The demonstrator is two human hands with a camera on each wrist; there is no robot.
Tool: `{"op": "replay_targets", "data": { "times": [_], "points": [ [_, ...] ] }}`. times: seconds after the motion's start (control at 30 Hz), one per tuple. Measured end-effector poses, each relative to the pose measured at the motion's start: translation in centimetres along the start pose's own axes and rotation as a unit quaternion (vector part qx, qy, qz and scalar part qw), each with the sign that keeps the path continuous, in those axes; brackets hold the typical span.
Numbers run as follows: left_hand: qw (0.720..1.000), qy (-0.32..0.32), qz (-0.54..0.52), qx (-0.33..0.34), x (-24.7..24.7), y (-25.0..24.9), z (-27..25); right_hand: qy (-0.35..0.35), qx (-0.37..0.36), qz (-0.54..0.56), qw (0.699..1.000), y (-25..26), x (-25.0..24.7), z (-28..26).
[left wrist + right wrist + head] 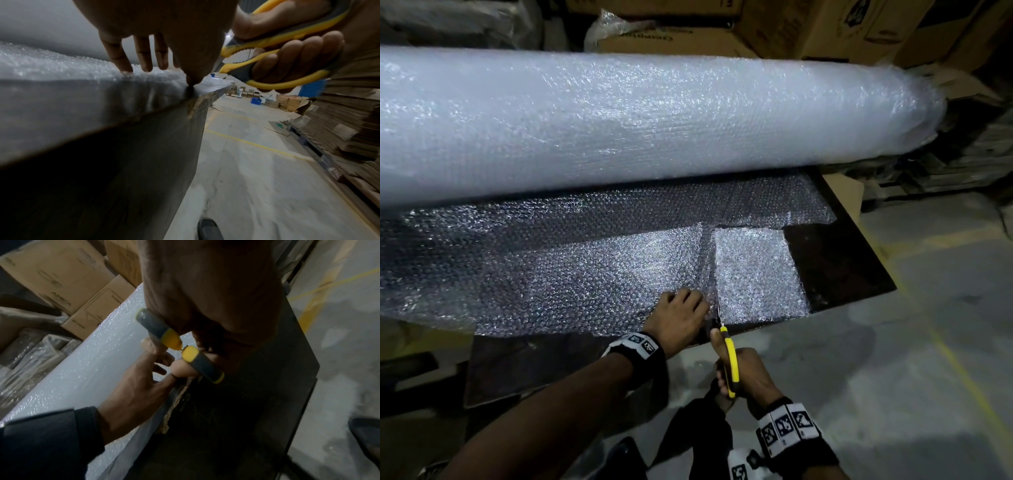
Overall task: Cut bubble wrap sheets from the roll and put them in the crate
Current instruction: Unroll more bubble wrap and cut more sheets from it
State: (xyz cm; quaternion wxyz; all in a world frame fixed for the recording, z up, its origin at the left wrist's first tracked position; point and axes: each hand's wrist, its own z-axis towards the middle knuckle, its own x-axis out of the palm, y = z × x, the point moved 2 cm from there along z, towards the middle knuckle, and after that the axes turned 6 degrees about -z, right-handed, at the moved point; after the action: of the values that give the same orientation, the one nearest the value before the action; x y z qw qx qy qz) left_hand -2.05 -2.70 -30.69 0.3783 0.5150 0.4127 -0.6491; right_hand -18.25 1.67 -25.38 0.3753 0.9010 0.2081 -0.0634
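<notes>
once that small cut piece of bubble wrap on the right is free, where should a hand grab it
By its near edge, coming from the person's side: the cut piece lies flat on the dark table, and that edge reaches the table's front rim. The right hand holds the scissors.

Large bubble wrap roll lying sideways, unrolled sheet partly cut

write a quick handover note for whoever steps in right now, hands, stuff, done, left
Left hand: fingers pressing the unrolled bubble wrap flat beside the cut line.
Right hand: grips the yellow scissors, blades at the wrap's near edge.
The roll lies behind on the dark table.
Done: one cut piece lies to the right.
Left: finish this cut, then crate the sheets; no crate is in view.
</notes>
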Motion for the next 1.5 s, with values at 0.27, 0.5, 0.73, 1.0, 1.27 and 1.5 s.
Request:
{"op": "replay_targets", "data": {
  "times": [0.27, 0.5, 0.73, 1.0, 1.27, 1.5],
  "points": [
    [1.000, 0.026, 0.007, -0.006, 0.6, 0.1, -0.2, 0.043, 0.027, 0.017, 0.999, 2.2, -0.5, 0.0],
    [0.999, 0.044, 0.003, 0.000, 0.8, 0.6, -0.2, 0.042, 0.037, 0.022, 0.998, 2.6, -0.2, 0.3],
    [1.000, 0.026, 0.017, -0.004, 0.4, 0.4, 0.0, 0.054, 0.012, 0.012, 0.998, 2.7, -0.3, 1.2],
    [0.996, 0.008, 0.028, 0.085, 0.0, -0.3, -0.9, 0.064, 0.077, 0.026, 0.995, 3.3, -0.7, 2.5],
    [0.983, 0.067, 0.026, 0.171, -0.9, -1.6, -2.1, 0.103, 0.086, 0.024, 0.991, 3.7, -1.3, 3.4],
    [0.981, 0.123, 0.041, 0.148, -0.9, -2.0, -1.6, 0.154, 0.085, 0.032, 0.984, 3.5, -2.8, 3.1]
  ]
}}
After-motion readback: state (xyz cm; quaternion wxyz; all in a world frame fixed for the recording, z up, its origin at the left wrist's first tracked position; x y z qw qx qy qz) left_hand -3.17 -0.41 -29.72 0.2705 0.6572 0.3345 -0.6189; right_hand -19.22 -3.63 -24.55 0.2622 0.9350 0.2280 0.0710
